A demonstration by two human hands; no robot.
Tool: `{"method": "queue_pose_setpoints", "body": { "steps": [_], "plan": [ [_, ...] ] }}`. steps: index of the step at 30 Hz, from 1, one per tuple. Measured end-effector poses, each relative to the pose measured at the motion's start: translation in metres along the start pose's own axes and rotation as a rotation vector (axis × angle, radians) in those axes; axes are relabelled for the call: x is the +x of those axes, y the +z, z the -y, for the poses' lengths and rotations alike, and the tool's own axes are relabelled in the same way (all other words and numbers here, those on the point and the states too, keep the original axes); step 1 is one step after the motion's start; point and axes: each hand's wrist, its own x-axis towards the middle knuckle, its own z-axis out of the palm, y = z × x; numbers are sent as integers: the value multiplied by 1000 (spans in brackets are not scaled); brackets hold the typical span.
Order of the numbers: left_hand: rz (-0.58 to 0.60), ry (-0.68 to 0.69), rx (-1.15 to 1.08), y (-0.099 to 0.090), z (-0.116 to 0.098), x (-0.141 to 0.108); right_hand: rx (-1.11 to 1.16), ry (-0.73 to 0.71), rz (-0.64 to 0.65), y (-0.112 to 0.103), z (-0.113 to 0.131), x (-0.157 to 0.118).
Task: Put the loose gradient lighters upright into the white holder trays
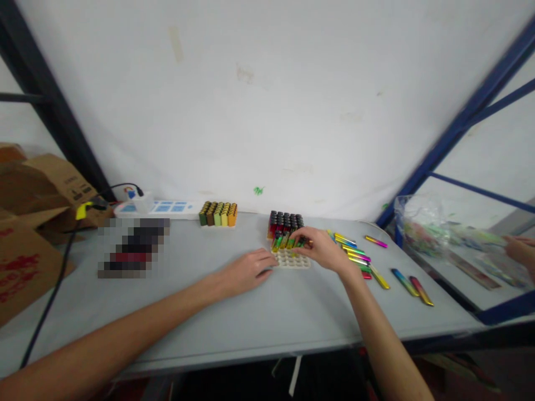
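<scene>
In the head view, a white tray (293, 262) with rows of holes lies mid-table, and several shiny lighters (283, 241) stand upright at its back end. My left hand (251, 271) rests on the table with its fingers stretched out, their tips at the tray's left edge. Over the tray's right side, my right hand (320, 247) pinches a lighter (297, 245), partly hidden by the fingers. Right behind stands a block of dark-topped lighters (286, 220). Loose metallic-coloured lighters (355, 255) lie in a pile to the right of my right hand.
Another block of lighters (218, 214) stands near the wall, beside a white power strip (175, 208). Cardboard boxes (33, 239) and a black cable (58, 289) are at the left. Blue rack posts (443, 145) bound the right; beyond them are plastic bags and another person's hand (520, 250).
</scene>
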Motion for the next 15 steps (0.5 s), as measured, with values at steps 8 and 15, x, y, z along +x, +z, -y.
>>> {"method": "queue_pose_setpoints", "body": {
  "steps": [8, 15],
  "plan": [
    [21, -7, -13, -2, -2, 1, 161, 85, -83, 21, 2, -5],
    [30, -15, -18, -1, -2, 1, 306, 48, -78, 24, 4, -6]
  ]
}}
